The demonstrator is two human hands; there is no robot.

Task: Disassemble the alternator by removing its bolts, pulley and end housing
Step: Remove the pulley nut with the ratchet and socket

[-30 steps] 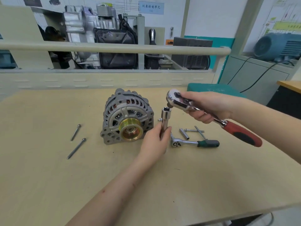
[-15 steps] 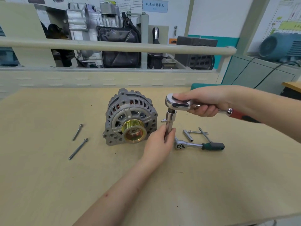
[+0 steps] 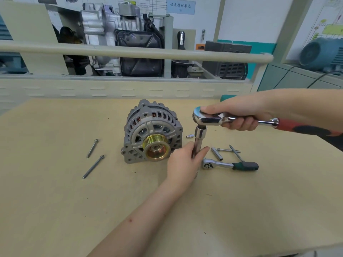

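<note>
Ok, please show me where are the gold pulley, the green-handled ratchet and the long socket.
gold pulley (image 3: pixel 157 147): head view, grooved rim.
green-handled ratchet (image 3: pixel 245 166): head view, green grip.
long socket (image 3: pixel 200 134): head view, upper barrel.

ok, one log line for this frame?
stage: fitting tool | left hand: grips long chrome socket upright | right hand: holds red-handled ratchet on socket top | grey alternator: gold pulley still on

Bright, even light from overhead; my arms cast only faint shadows. My ratchet (image 3: pixel 207 118) glints. Edges bow, wide-angle.
</note>
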